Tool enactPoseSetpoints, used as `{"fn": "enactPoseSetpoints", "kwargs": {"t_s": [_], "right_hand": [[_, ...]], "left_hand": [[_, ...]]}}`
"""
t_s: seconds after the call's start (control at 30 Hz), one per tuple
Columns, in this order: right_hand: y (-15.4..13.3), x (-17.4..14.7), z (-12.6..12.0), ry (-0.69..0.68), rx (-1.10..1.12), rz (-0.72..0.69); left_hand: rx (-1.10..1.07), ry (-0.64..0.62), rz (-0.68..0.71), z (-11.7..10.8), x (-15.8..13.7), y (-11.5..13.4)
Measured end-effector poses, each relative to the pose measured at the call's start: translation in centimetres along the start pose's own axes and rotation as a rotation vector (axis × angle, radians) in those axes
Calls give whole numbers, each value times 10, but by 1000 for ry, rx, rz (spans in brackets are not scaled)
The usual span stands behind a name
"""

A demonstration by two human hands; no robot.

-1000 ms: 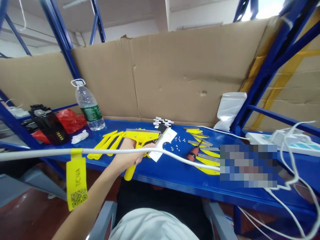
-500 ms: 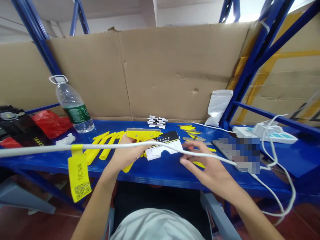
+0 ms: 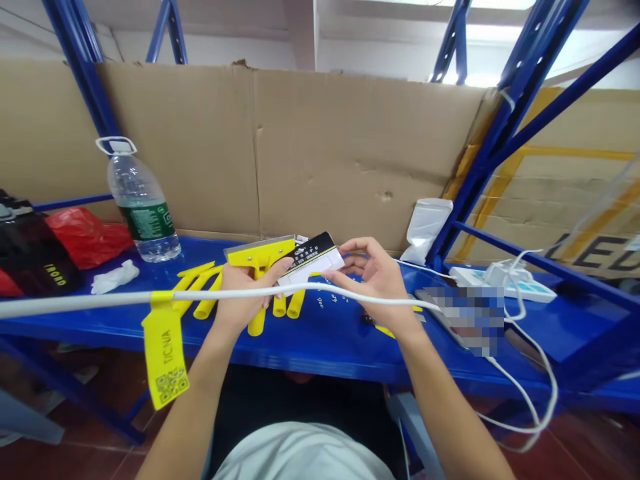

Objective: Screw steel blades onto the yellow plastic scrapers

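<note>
My left hand (image 3: pixel 243 293) is closed round the neck of a yellow T-shaped squeegee (image 3: pixel 261 256), whose clear blade faces away from me. Its thumb also presses on the lower left of a black and white printed card (image 3: pixel 320 259), which lies tilted beside the squeegee head. With thumb and fingers my right hand (image 3: pixel 374 277) pinches the right end of that card. Several yellow handles (image 3: pixel 207 303) lie on the blue table left of and below my left hand. Small screws (image 3: pixel 334 298) are scattered under the card. A red and black object (image 3: pixel 369 319) is partly hidden by my right wrist.
A white cable (image 3: pixel 200 294) with a yellow tag (image 3: pixel 166 360) crosses close before the camera. On the blue table (image 3: pixel 310 353) stand a water bottle (image 3: pixel 145 207), a red bag (image 3: pixel 90 230), a blurred-out phone (image 3: pixel 445 320) and a power strip (image 3: pixel 530 288). Cardboard (image 3: pixel 350 153) walls the back.
My right hand has moved left and up from the right-hand parts and has taken hold of the card. The squeegee and card have tilted, their right ends rising. The view has shifted slightly.
</note>
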State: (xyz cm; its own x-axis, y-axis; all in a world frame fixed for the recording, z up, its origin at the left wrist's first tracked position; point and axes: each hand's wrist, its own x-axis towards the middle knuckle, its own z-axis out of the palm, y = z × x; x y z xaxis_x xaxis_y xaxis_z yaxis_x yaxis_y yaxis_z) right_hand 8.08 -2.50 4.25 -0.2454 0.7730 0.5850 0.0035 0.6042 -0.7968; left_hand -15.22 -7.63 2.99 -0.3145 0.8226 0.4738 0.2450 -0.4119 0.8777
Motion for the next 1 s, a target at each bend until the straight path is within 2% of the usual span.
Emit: {"fn": "enactPoseSetpoints", "kwargs": {"t_s": [0.17, 0.3, 0.37, 0.5, 0.67, 0.77, 0.87, 1.0], "right_hand": [[8, -7, 1, 88, -159, -129], [7, -15, 1, 192, -388, -319], [5, -16, 0, 227, -415, -397], [4, -15, -5, 227, -397, -461], [6, -13, -13, 327, -433, -592], [7, -13, -15, 355, -495, -718], [8, -15, -15, 303, -581, -808], [11, -18, -16, 177, -611, -799]], "left_hand": [[-12, -71, 10, 8, 0, -4], [-27, -105, 4, 14, 1, -5], [-43, -128, -12, 17, 1, -6], [-64, -179, -24, 19, 1, -7], [-143, -55, 46, 16, 7, -9], [-321, 2, 31, 14, 10, -7], [-541, 12, 30, 13, 11, -4], [-647, 117, 113, 14, 9, 1]]}}
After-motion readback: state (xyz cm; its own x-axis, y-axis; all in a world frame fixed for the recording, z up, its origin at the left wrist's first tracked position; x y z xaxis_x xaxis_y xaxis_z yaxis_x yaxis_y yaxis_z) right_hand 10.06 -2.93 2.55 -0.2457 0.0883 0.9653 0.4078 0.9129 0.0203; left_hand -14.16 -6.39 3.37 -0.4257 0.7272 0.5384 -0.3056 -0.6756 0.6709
